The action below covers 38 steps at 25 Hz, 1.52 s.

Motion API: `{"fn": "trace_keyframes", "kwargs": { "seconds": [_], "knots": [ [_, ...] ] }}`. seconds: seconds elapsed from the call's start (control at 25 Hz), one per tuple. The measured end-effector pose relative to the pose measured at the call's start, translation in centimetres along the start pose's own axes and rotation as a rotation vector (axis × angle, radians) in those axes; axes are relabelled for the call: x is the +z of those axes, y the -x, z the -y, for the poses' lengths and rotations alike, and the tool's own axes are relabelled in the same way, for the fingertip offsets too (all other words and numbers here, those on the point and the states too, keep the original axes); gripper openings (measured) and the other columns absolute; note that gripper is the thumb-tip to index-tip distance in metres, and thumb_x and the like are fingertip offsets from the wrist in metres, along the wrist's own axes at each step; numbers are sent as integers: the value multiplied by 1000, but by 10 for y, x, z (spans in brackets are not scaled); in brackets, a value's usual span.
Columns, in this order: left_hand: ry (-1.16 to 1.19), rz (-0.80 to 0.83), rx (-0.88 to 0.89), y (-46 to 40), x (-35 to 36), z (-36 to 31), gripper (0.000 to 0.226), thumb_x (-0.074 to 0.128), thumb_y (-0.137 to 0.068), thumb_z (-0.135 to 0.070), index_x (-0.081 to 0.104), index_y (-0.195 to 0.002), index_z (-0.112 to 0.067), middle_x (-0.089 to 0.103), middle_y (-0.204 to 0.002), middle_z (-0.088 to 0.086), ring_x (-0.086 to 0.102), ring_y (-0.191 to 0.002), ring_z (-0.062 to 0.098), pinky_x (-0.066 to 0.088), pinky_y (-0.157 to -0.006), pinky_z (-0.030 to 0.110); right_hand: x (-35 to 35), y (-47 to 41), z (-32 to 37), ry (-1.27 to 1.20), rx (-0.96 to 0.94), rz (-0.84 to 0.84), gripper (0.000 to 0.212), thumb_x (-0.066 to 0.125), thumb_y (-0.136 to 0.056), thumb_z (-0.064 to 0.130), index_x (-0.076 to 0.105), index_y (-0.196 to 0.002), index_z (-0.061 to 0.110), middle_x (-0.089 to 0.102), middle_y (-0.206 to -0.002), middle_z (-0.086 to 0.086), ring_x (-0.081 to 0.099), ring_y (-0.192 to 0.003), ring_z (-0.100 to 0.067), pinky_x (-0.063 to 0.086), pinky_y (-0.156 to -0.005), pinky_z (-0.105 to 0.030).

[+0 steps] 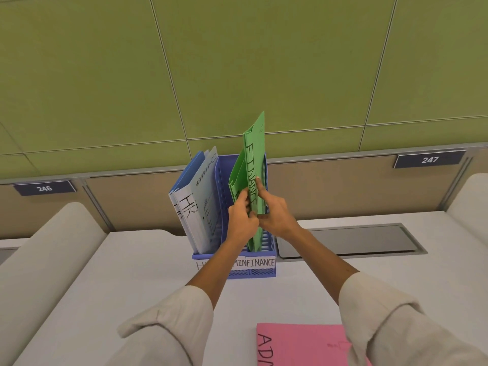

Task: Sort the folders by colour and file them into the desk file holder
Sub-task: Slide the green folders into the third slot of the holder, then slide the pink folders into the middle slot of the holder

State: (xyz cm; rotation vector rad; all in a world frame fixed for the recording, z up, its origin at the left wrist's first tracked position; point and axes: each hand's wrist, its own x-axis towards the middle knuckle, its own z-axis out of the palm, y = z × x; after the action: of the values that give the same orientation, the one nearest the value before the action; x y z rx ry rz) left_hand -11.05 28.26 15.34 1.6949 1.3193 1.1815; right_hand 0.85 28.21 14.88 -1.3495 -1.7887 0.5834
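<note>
A blue plastic desk file holder [224,175] stands at the back of the white desk, with paper labels on its front; "FINANCE" is readable at the right. Blue folders marked "HR" [195,207] lean in its left compartment. Green folders stand in the right compartment. My right hand [274,212] grips the tall green folder marked "FINANCE" [254,159], upright and partly inside the slot. My left hand [241,217] holds a shorter green folder [237,178] just left of it. The middle compartment holds no folder that I can see. A pink folder marked "AD…" [298,344] lies flat near me, partly under my right sleeve.
A green panelled wall rises behind the desk, with number plates 246 [44,188] and 247 [430,159]. A grey cable hatch [348,240] is set into the desk right of the holder. White curved dividers [52,247] flank the desk on both sides.
</note>
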Motion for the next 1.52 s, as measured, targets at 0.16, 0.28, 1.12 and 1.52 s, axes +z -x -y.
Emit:
{"fn": "trace_keyframes", "kwargs": {
  "seconds": [0.16,0.28,1.12,1.52],
  "knots": [
    [17,-8,11,-2,3,3,70,50,-83,18,44,-142,-18,66,-117,5,64,-104,10,54,-96,33,1,-1,-3,14,-16,-2,102,77,-78,-2,14,-156,18,48,-147,-10,52,-130,-23,44,-109,-41],
    [26,14,-1,-1,5,9,70,51,-82,19,45,-141,-18,69,-113,4,67,-102,12,56,-93,33,5,0,-9,34,-12,0,101,75,-80,-2,13,-157,20,48,-147,-11,53,-129,-24,46,-107,-40],
    [-315,-60,-166,65,6,19,30,62,-92,-29,65,-92,1,70,-86,18,67,-81,33,55,-68,39,28,70,-21,174,158,186,113,85,-74,23,8,-155,7,41,-151,-12,46,-133,-31,44,-105,-47],
    [-541,148,-489,231,-3,79,49,63,-90,-33,53,-124,1,60,-127,17,57,-119,33,49,-92,38,54,232,-21,468,498,387,81,80,-75,33,41,-142,9,44,-143,-12,43,-131,-29,42,-105,-38]
  ]
}}
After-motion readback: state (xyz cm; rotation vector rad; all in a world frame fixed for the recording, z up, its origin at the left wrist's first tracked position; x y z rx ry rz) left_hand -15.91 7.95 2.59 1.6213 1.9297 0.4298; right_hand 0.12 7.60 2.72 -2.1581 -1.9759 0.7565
